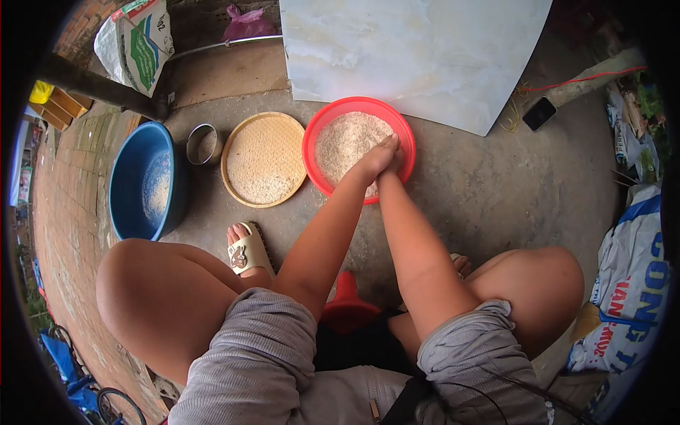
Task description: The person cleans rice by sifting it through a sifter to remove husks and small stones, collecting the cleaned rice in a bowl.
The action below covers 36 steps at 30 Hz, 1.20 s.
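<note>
My left hand [376, 159] and my right hand [394, 160] are pressed together over the right side of a red plastic basin [307, 157]. Pale, coarse grain or bran [347, 138] fills much of that basin. The fingers look closed against each other, and whatever lies between the palms is hidden. Touching the basin's left side is a round woven tray [228, 177] with a thin spread of the same pale grain. Farther left, a metal tin [195, 150] holds some grain, beside a large blue tub [127, 191] with pale powder or grain inside.
A marbled white board [411, 57] stands behind the basin. A dark phone-like object [540, 113] lies on the concrete at right. Printed sacks [623, 290] line the right edge; another sack [138, 46] stands at back left. A red stool [347, 308] is beneath me.
</note>
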{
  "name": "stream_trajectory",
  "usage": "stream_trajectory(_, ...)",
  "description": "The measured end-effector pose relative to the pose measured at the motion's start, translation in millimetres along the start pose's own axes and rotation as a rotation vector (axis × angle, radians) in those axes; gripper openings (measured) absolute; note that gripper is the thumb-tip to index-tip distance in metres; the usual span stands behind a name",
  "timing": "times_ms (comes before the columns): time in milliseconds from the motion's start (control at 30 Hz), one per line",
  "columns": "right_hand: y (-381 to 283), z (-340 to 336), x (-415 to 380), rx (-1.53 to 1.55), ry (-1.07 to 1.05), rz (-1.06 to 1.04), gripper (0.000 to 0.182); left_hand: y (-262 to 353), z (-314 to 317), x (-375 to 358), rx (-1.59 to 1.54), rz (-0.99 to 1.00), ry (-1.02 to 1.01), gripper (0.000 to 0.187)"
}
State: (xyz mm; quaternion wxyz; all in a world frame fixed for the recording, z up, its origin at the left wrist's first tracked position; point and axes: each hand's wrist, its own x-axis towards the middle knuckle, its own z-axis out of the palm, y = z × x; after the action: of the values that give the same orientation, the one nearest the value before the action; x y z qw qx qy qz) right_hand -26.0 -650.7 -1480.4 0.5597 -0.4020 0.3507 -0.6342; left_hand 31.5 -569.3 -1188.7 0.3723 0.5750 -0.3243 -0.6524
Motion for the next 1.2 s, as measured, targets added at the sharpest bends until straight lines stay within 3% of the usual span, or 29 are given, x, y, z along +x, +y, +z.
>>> stream_trajectory(33, -66, 32, -20, 0.000, -0.003, 0.002, 0.034, -20, -8, 13, -0.116, 0.041, 0.010, 0.058)
stream_trajectory(100, -218, 123, -37, -1.155, 0.172, 0.497, 0.024, -33, -19, 15, -0.240, 0.082, 0.025, 0.058)
stream_trajectory(133, -218, 131, -46, -1.160, 0.164, 0.497, 0.024, -30, -25, 5, -0.464, 0.039, 0.041, 0.058)
stream_trajectory(200, -215, 143, -58, -1.426, 0.013, -0.018, 0.020, -40, -45, 3, -0.772, -0.012, 0.023, 0.059)
stream_trajectory(267, -209, 152, -61, -1.425, -0.095, -0.171, 0.020, -34, -59, -9, -0.946, -0.017, -0.031, 0.060)
stream_trajectory(367, -218, 165, -56, -1.424, -0.091, -0.181, 0.020, -24, -66, -16, -0.998, 0.099, -0.079, 0.060)
stream_trajectory(400, -221, 167, -52, -1.459, -0.055, -0.126, 0.022, -24, -68, -14, -0.991, 0.100, -0.076, 0.060)
stream_trajectory(500, -226, 165, -41, -1.446, 0.042, 0.033, 0.027, -18, -70, -7, -1.103, 0.426, -0.151, 0.060)
stream_trajectory(533, -227, 161, -37, -1.405, 0.097, 0.128, 0.029, -15, -70, -7, -1.100, 0.423, -0.151, 0.060)
stream_trajectory(600, -233, 157, -32, -1.419, 0.100, 0.241, 0.035, 0, -66, -9, -0.956, 0.392, -0.053, 0.059)
stream_trajectory(633, -236, 157, -32, -1.474, 0.043, 0.351, 0.035, 7, -63, -8, -0.699, 0.337, -0.037, 0.057)
stream_trajectory(667, -240, 157, -31, -1.527, -0.012, 0.462, 0.034, 11, -54, -8, -0.699, 0.335, -0.043, 0.057)
stream_trajectory(733, -229, 153, -28, -1.427, -0.088, 0.500, 0.049, 14, -32, -7, 0.298, 0.269, 0.006, 0.056)
stream_trajectory(767, -167, 122, -20, -2.090, -0.377, 0.180, 0.053, 42, -16, -36, 0.784, 0.192, 0.078, 0.052)
stream_trajectory(800, -109, 90, -15, -2.695, -0.711, -0.238, 0.058, 39, -13, -31, 0.782, 0.199, 0.064, 0.052)
stream_trajectory(833, -147, 103, -19, -2.706, -0.700, -0.219, 0.058, 29, -15, -20, 0.784, 0.211, 0.048, 0.051)
stream_trajectory(900, -218, 142, -32, -2.025, -0.594, 0.362, 0.060, 8, -25, 3, 0.788, 0.237, 0.023, 0.050)
stream_trajectory(1000, -231, 154, -40, -2.117, -0.514, 0.277, 0.058, -13, -37, 24, 0.786, 0.271, 0.015, 0.049)
stream_trajectory(1033, -230, 152, -41, -2.118, -0.512, 0.281, 0.058, -16, -38, 23, 0.531, 0.245, 0.030, 0.049)
stream_trajectory(1200, -217, 149, -39, -1.987, -0.428, 0.318, 0.057, -29, -44, 27, 0.377, 0.210, 0.061, 0.050)
